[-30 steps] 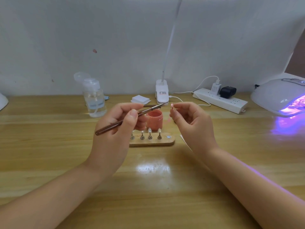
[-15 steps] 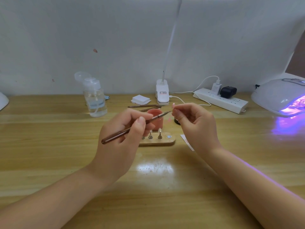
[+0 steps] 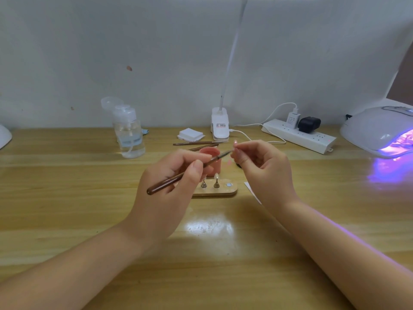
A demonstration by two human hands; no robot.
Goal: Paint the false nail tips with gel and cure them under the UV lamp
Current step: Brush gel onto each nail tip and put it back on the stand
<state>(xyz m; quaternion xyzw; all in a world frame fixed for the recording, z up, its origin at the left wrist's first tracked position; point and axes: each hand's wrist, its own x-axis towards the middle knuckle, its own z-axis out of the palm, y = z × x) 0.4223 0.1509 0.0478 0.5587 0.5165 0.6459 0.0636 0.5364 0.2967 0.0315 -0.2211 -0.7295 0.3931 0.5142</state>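
Nail tip (image 3: 235, 143), tiny, pinkish, pinched between thumb + forefinger of right hand (image 3: 266, 168), held up above the table (image 3: 67, 198) just past the pink gel pot (image 3: 211, 161). Detail of the tip too small to read. Left hand (image 3: 169, 186) closed on brush (image 3: 178, 175) in a pen grip; dark brown handle slants down-left, bristle end points up-right and meets the tip at the right fingertips (image 3: 238, 153). Can't tell if bristles actually touch. Below the hands: wooden holder (image 3: 223, 192), partly hidden by left hand, 2 metal stands visible, the right 1 carries a pale nail tip (image 3: 216, 176); a round metal dot sits near holder's right end. 2 more brushes (image 3: 196, 143) lie flat behind the pot. Further back: white pads stack (image 3: 191, 133), lamp clip base (image 3: 220, 127), clear pump bottle (image 3: 129, 135) to the left, power strip (image 3: 299, 135) w/ 2 plugs to the right. UV lamp (image 3: 380, 128) at far right edge, lit, purple glow on the wood.
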